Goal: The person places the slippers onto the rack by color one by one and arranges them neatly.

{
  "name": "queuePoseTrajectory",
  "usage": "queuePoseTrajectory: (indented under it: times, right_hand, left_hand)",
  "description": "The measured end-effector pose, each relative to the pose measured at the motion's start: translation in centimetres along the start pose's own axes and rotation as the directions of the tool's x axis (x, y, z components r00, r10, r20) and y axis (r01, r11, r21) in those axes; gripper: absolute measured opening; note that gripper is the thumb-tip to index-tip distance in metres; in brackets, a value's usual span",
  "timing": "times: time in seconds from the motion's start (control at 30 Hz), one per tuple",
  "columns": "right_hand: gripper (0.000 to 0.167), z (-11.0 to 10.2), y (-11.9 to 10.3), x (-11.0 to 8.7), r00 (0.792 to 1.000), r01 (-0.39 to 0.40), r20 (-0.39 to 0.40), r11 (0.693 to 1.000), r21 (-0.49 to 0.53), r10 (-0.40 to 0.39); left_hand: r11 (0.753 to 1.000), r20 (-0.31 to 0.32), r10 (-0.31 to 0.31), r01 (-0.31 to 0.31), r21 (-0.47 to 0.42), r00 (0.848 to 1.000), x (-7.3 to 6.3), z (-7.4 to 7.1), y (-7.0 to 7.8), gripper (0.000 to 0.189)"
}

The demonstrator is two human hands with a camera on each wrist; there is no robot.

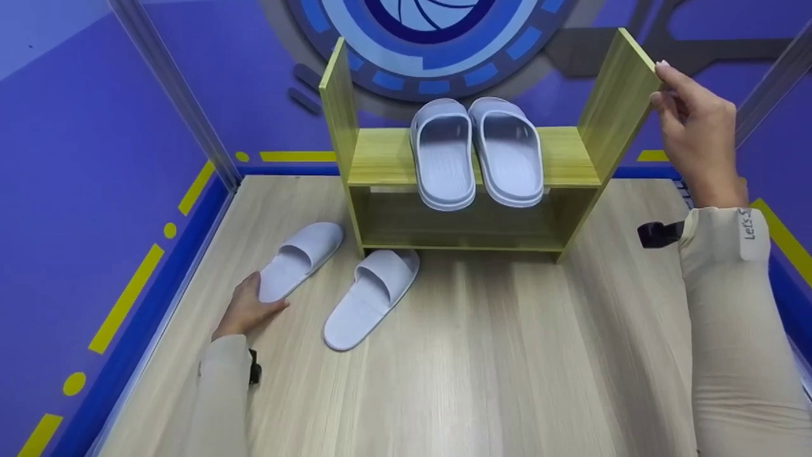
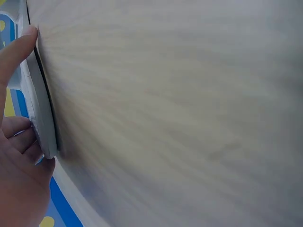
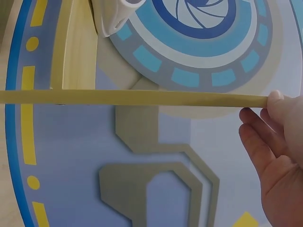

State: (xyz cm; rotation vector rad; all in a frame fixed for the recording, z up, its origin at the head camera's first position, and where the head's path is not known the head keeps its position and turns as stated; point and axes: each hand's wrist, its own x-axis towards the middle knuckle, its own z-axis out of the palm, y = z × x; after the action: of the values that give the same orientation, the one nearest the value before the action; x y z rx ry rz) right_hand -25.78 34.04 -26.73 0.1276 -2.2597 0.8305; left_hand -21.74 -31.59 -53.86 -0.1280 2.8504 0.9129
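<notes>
On the floor at the left, my left hand (image 1: 247, 308) grips the heel end of a white slipper (image 1: 303, 257), thumb on one side and fingers on the other. The left wrist view shows that slipper's edge (image 2: 40, 99) between thumb and curled fingers. A second white slipper (image 1: 371, 301) lies to its right, toe near the rack's left foot. My right hand (image 1: 701, 130) pinches the upper edge of the right side panel of a wooden shoe rack (image 1: 380, 155). In the right wrist view, the thumb and fingers of the right hand (image 3: 284, 161) hold the panel edge (image 3: 189, 99).
A pair of pale grey-blue slides, the left slide (image 1: 444, 155) and the right slide (image 1: 507, 152), sits on the rack's upper shelf, heels overhanging its front edge. Blue printed walls (image 1: 127, 158) enclose the wood-look floor (image 1: 482, 381) at the back and both sides.
</notes>
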Motion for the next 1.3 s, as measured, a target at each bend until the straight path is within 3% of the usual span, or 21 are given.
queuePoseTrajectory:
  times: [0.43,0.77,1.3]
  right_hand:
    - [0.034,0.2,0.2,-0.1,0.997,-0.062,-0.048,0.995,0.081,0.066]
    - [0.039,0.2,0.0,0.4,0.984,-0.175,0.029,0.955,0.239,0.173]
    - [0.039,0.3,-0.2,0.5,0.981,-0.191,0.027,0.922,0.337,0.194]
  left_hand:
    - [0.999,-0.041,0.040,-0.040,0.011,0.998,0.3,-0.2,0.2,0.092]
    - [0.999,-0.066,0.029,-0.032,-0.034,0.997,0.2,-0.4,-0.1,0.093]
    - [0.993,-0.045,0.033,-0.038,-0.111,0.998,-0.6,-0.7,-1.5,0.100]
